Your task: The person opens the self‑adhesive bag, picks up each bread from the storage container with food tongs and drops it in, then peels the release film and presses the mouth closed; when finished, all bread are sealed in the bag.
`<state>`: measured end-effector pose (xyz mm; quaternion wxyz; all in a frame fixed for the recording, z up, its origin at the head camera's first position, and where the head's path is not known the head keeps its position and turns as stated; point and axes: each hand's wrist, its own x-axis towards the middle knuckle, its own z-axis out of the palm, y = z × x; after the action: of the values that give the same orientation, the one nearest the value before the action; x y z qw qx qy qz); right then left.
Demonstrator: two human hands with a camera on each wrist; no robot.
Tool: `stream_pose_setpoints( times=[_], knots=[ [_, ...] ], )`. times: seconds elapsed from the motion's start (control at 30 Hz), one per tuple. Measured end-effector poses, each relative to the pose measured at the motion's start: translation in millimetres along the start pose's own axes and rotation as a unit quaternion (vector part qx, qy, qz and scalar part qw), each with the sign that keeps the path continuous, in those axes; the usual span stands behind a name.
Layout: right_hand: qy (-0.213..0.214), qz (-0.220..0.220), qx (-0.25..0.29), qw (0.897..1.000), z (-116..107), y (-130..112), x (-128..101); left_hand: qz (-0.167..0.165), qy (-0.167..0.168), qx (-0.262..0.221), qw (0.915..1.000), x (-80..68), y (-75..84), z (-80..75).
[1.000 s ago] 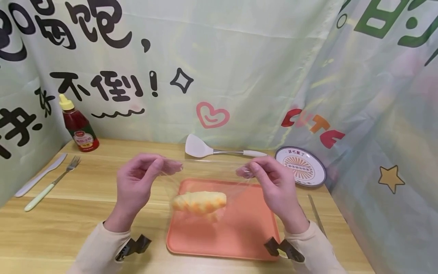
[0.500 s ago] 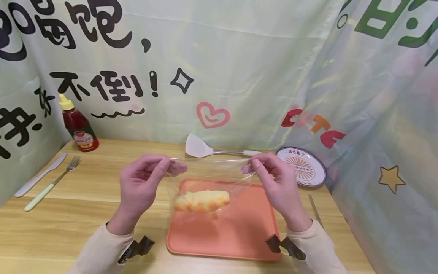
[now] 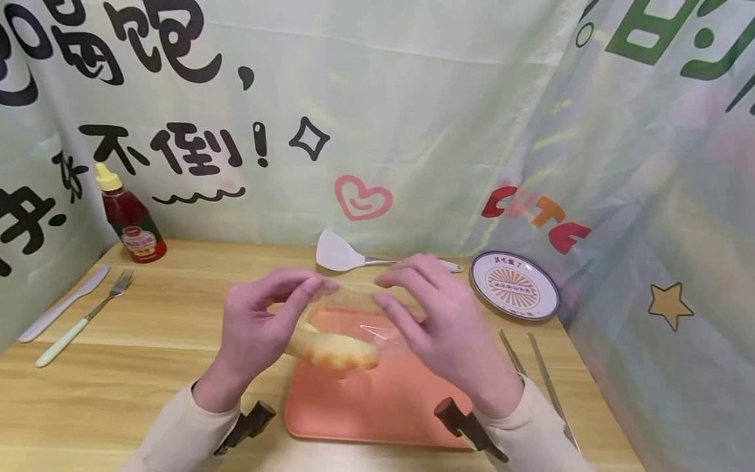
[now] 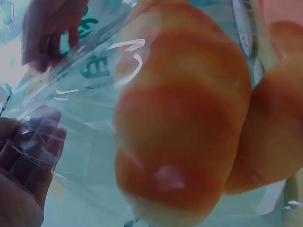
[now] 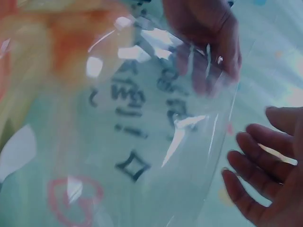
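Note:
A golden twisted bread roll (image 3: 333, 347) lies inside a clear plastic bag (image 3: 360, 311) that hangs just above an orange tray (image 3: 389, 400). My left hand (image 3: 307, 292) pinches the bag's top edge between thumb and fingers. My right hand (image 3: 392, 295) is beside the bag with its fingers straight and holds nothing. In the right wrist view the right hand's fingers (image 5: 255, 189) stand a little apart from the bag (image 5: 156, 123). The left wrist view is filled by the roll (image 4: 184, 118), with the left hand's fingers (image 4: 33, 151) behind the film.
On the wooden table, a ketchup bottle (image 3: 130, 219) stands at the back left. A knife (image 3: 61, 305) and a fork (image 3: 82, 318) lie at the left. A white spatula (image 3: 342, 252) lies behind the hands. A round plate (image 3: 514, 285) and chopsticks (image 3: 531, 367) are at the right.
The two hands have come together over the tray. The right hand has let go of the bag's corner and straightened its fingers. The stretched bag top has gone slack.

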<state>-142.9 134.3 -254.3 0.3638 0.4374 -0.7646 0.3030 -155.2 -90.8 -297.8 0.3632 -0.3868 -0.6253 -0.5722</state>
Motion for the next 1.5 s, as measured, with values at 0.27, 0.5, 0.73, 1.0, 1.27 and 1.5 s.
stream_pose_setpoints(
  times=[0.27, 0.5, 0.73, 1.0, 1.27, 1.5],
  knots=[
    [-0.050, -0.023, -0.003, 0.998, 21, -11, 21, 0.069, -0.012, 0.070, 0.9951, 2.8, 3.5, -0.1],
    [-0.063, -0.034, 0.038, 0.997, 26, -4, 21, 0.080, -0.007, 0.083, 0.9933, 1.2, 4.7, -0.7],
    [-0.084, -0.010, 0.085, 0.993, 21, 8, 12, 0.079, -0.003, 0.062, 0.9949, 0.1, 2.9, -2.3],
    [-0.107, 0.045, 0.105, 0.988, 9, 18, -2, 0.051, 0.012, 0.017, 0.9985, -2.3, 0.3, -8.1],
    [-0.108, 0.058, 0.094, 0.988, -6, 33, -19, 0.025, 0.043, -0.033, 0.9982, -3.3, -1.7, -15.5],
    [-0.119, 0.063, 0.076, 0.988, -20, 42, -33, 0.009, 0.062, -0.038, 0.9973, -5.0, -1.6, -22.9]
  ],
)
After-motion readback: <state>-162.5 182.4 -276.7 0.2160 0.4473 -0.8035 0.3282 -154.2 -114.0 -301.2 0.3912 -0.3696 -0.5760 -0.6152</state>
